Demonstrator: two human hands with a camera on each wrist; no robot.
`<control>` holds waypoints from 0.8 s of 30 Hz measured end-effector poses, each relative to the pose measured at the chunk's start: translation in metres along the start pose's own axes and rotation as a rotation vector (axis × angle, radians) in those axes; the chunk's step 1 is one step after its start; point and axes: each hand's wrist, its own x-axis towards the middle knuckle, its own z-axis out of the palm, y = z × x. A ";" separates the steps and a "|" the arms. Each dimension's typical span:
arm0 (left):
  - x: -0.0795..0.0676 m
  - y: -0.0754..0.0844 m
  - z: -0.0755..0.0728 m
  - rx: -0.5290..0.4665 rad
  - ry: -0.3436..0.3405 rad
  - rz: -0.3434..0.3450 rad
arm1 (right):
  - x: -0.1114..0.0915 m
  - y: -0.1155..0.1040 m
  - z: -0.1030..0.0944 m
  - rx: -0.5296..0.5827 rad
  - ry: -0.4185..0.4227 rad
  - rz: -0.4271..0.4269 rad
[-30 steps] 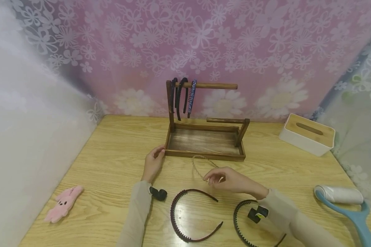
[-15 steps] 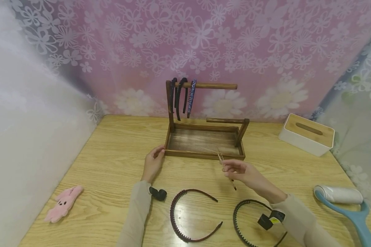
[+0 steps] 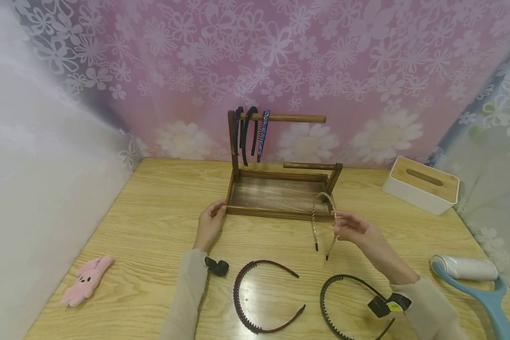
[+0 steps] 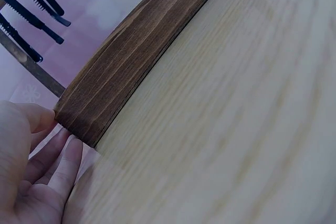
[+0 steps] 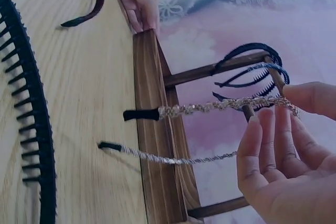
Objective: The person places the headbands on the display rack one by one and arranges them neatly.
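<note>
My right hand (image 3: 359, 231) pinches a thin, glittery gold headband (image 5: 210, 106) with dark tips between thumb and fingers. It holds the headband upright, arch up, in front of the right end of the dark wooden rack (image 3: 280, 216). In the right wrist view both ends point toward the tabletop. At the rack's front left corner, my left hand (image 3: 211, 225) holds the tray edge with thumb and fingertips. Black headbands (image 3: 247, 137) and a blue glittery headband (image 3: 263, 136) hang on the upper bar. A dark red toothed headband (image 3: 239, 302) and a black toothed one (image 3: 324, 307) lie in front.
The rack's lower bar (image 3: 308, 166) juts left from its short right post. A white tissue box (image 3: 420, 198) with a wooden lid stands back right. At right lies a lint roller (image 3: 467, 269) with a blue handle. A pink plush toy (image 3: 88, 281) lies left.
My right hand has moved right and up from the table's middle, turning the gold headband upright. The left hand has stayed at the rack's corner.
</note>
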 end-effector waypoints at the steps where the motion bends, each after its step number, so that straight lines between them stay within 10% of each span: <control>1: 0.003 -0.005 0.001 -0.001 0.004 -0.002 | -0.001 0.001 -0.002 0.008 0.006 -0.008; 7: 0.018 -0.033 0.003 0.000 0.017 0.009 | -0.002 -0.002 -0.015 0.033 0.022 -0.075; 15: 0.016 -0.036 0.002 0.002 0.036 0.095 | 0.010 -0.016 -0.033 0.097 0.069 -0.168; 24: 0.017 -0.034 0.004 -0.002 0.028 0.019 | 0.030 -0.032 -0.046 0.066 0.133 -0.161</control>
